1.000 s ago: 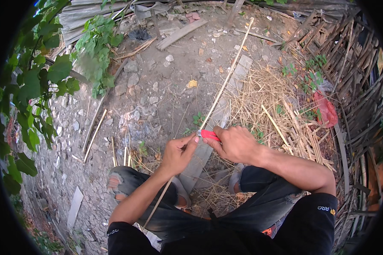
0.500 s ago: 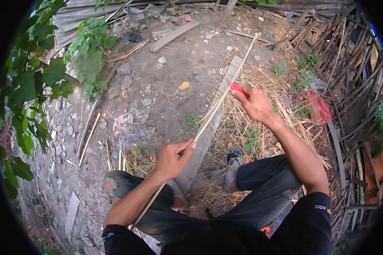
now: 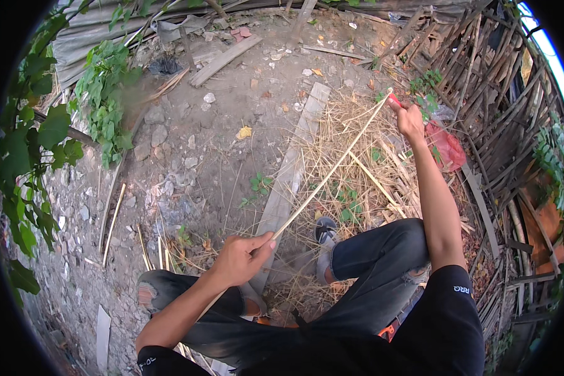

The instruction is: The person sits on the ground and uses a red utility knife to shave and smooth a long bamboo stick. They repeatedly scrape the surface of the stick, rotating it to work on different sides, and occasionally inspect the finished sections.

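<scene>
My left hand is closed around a long, thin, pale bamboo strip near my left knee. The strip's rear part runs back under my forearm, and its front part slants up and away to the right. At its far end my right hand, arm stretched out, grips a small red tool against the tip. No blade can be made out on the tool. Beneath the strip, a grey wooden plank lies on the ground, running away from between my feet.
Curly pale shavings cover the ground right of the plank, with another pale strip among them. A red plastic bag lies by the stacked-stick fence. Leafy vines hang at left. A short board lies farther off.
My right hand has moved outward and right with the red tool, from midway along the strip to its far end. The strip has swung right, off the plank's line. My view has shifted slightly.
</scene>
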Action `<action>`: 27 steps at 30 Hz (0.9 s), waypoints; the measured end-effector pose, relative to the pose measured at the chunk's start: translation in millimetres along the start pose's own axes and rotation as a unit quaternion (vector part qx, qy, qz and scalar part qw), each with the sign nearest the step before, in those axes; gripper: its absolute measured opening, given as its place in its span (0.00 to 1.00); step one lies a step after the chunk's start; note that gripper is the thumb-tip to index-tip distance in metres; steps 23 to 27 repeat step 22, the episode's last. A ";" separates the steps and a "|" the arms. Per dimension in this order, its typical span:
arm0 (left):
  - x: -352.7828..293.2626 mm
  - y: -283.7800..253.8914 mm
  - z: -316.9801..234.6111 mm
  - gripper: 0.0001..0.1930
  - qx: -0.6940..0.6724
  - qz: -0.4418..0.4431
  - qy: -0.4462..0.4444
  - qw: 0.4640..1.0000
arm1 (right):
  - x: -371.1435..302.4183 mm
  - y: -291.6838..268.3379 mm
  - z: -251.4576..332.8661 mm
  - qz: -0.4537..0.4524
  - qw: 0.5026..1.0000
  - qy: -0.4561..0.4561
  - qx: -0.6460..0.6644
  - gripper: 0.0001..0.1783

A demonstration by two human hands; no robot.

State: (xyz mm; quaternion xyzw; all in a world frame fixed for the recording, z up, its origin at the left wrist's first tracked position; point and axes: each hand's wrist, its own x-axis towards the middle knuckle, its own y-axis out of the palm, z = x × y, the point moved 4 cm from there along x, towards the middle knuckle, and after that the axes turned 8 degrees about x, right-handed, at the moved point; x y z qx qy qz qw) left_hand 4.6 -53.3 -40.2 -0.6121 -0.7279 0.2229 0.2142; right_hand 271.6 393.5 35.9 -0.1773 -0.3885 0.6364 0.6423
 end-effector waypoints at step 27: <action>-15.4 -3.8 14.0 0.14 0.044 -0.036 0.019 0.998 | -44.5 -7.9 68.3 -0.006 0.976 -0.216 0.029 0.24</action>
